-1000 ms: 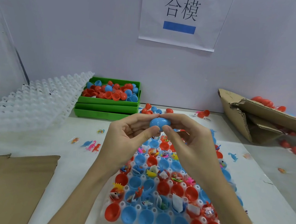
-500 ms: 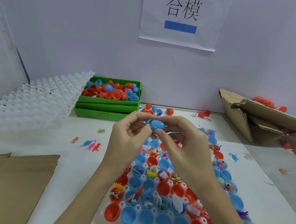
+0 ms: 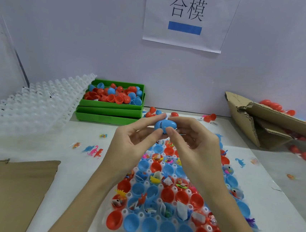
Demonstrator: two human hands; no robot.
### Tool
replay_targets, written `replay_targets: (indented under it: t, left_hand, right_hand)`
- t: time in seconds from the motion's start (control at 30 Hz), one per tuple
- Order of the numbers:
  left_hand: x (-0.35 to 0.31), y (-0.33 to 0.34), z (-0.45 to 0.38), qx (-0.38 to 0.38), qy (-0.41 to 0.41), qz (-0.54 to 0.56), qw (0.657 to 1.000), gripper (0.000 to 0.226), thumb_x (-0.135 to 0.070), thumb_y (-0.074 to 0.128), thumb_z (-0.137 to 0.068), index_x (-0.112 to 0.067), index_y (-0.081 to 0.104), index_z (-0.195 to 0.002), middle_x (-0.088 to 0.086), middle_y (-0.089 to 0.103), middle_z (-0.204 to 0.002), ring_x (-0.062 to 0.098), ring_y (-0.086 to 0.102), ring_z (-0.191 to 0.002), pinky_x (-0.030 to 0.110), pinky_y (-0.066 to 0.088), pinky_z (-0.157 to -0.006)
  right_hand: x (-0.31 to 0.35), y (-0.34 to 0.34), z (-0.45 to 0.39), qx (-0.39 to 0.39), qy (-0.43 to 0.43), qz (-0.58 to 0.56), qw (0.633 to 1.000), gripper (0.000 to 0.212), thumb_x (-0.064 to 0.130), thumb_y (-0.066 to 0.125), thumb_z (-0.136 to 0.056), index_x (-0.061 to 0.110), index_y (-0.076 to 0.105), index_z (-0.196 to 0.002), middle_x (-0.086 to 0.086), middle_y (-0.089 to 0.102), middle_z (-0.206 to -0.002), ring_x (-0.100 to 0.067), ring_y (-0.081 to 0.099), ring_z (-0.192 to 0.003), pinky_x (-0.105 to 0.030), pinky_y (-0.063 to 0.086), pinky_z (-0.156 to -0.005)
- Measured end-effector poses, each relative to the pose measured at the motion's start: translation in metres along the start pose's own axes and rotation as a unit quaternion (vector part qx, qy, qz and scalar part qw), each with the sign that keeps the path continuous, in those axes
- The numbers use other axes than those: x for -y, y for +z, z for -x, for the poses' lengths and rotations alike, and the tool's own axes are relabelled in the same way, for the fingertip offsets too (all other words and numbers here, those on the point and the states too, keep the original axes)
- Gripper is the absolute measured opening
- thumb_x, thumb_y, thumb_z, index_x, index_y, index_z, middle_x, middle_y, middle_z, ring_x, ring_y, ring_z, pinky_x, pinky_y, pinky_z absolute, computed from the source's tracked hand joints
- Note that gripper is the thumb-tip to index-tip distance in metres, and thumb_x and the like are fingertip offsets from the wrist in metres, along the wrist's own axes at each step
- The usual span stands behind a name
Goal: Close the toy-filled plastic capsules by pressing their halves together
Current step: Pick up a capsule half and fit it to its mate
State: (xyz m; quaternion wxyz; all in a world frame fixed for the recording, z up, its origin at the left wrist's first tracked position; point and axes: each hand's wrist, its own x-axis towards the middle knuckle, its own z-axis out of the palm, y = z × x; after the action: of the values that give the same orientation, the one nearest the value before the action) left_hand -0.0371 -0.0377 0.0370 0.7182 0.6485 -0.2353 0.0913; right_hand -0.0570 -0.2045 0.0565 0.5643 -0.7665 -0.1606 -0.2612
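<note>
A blue plastic capsule (image 3: 164, 124) is held in the air above the far end of the white holder tray (image 3: 140, 214). My left hand (image 3: 134, 144) pinches its left side between thumb and fingers. My right hand (image 3: 192, 145) pinches its right side, thumb in front. The two blue halves sit together with a dark seam showing on the left part. Below my wrists the tray holds several red and blue open capsule halves, many with small toys and paper slips inside.
A green bin (image 3: 111, 110) with loose red and blue halves stands at the back. Stacked white trays (image 3: 29, 107) lean at left. Brown cardboard (image 3: 8, 191) lies front left, a torn cardboard box (image 3: 263, 122) back right. Small toy dinosaurs (image 3: 93, 150) lie on the table.
Both hands have kept the blue capsule between them and drifted slightly left and down; the fingers have shifted around it, and the halves look pressed closer together.
</note>
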Motion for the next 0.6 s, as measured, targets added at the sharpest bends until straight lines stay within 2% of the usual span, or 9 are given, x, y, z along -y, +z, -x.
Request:
replay_targets:
  t: [0.17,0.33,0.47,0.6]
  left_hand:
    - [-0.0042,0.0001,-0.0014,-0.05,0.028,-0.002,0.998,0.038,-0.018,0.079,-0.086,-0.02,0.076,-0.124,-0.005,0.079,-0.114,0.017,0.077,-0.106,0.024,0.06,-0.088]
    - [-0.0051,0.005,-0.0005,-0.073,0.035,0.005,0.997,0.034,-0.02,0.08,-0.084,-0.022,0.077,-0.118,-0.006,0.081,-0.108,0.014,0.078,-0.1,0.02,0.059,-0.085]
    - [-0.0029,0.0063,-0.0005,-0.09,0.031,0.004,0.995,0.035,-0.015,0.082,-0.085,-0.015,0.077,-0.12,-0.004,0.081,-0.109,0.015,0.077,-0.102,0.02,0.06,-0.085]
    - [-0.0037,0.007,0.0005,-0.094,0.012,0.016,0.995,0.035,-0.022,0.084,-0.082,-0.019,0.08,-0.116,-0.003,0.081,-0.108,0.018,0.078,-0.102,0.023,0.061,-0.084]
  right_hand:
    - [0.0038,-0.0009,-0.0001,0.017,-0.025,-0.02,0.999,0.026,0.015,0.07,-0.096,0.027,0.071,-0.119,0.003,0.075,-0.109,-0.016,0.072,-0.099,-0.023,0.06,-0.083]
    - [0.0029,0.0003,0.0005,0.01,-0.074,0.027,0.997,0.032,0.012,0.067,-0.099,0.033,0.067,-0.123,0.003,0.07,-0.111,-0.014,0.07,-0.1,-0.021,0.058,-0.082]
    - [-0.0012,0.0007,0.0008,0.022,-0.118,0.105,0.987,0.035,0.008,0.066,-0.099,0.016,0.066,-0.133,0.001,0.065,-0.113,-0.007,0.064,-0.099,-0.013,0.053,-0.083]
    - [-0.0027,0.0086,0.0057,0.012,-0.142,0.209,0.967,0.051,0.012,0.078,-0.09,0.006,0.062,-0.138,-0.002,0.062,-0.113,-0.005,0.055,-0.089,-0.005,0.047,-0.085]
